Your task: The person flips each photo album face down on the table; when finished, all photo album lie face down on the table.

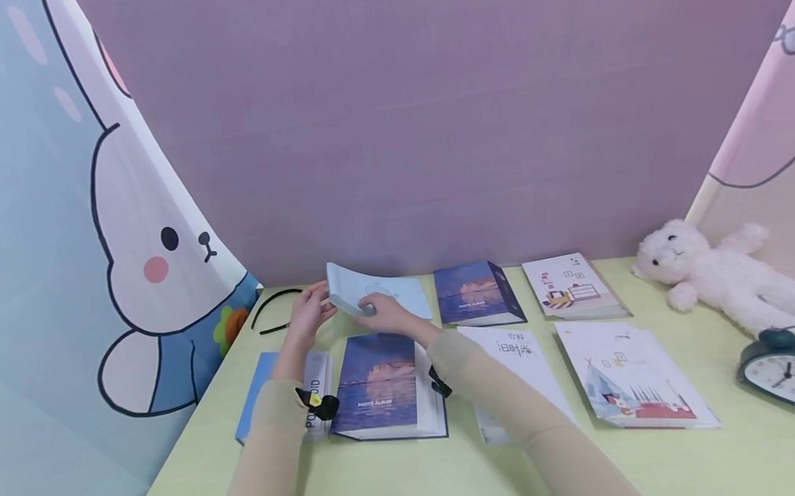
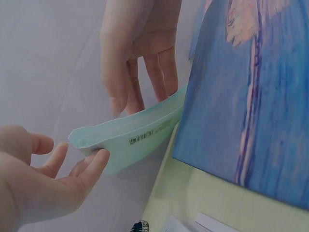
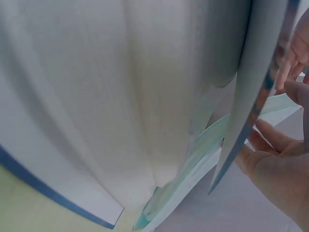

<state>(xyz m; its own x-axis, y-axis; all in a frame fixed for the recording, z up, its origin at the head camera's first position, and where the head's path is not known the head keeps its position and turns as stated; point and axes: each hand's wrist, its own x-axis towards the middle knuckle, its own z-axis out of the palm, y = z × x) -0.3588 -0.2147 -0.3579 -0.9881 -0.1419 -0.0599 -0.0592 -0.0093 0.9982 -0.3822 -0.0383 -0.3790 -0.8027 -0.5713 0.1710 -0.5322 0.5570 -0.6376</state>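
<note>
A thin pale blue soft-covered album [image 1: 406,290] is at the back left of the table, its left end raised and bent upward. My right hand [image 1: 385,313] grips its near edge, thumb on one side and fingers on the other. At the raised left end, my left hand [image 1: 309,309] touches the cover. The left wrist view shows its fingertips [image 2: 100,159] under the corner beside a printed barcode, thumb apart from it. Just below the hands lies a dark blue photo album [image 1: 379,378] with a cliff-and-sea cover; its white page edges fill much of the right wrist view.
A blue-and-white album [image 1: 254,402] lies partly behind my left forearm. Rightward are another sea-cover album [image 1: 469,293], a cream illustrated album [image 1: 572,285], a white one [image 1: 515,357] and a tent-picture one [image 1: 632,374]. A plush bear [image 1: 725,271], alarm clock [image 1: 785,371] and black curved band [image 1: 260,313] flank them.
</note>
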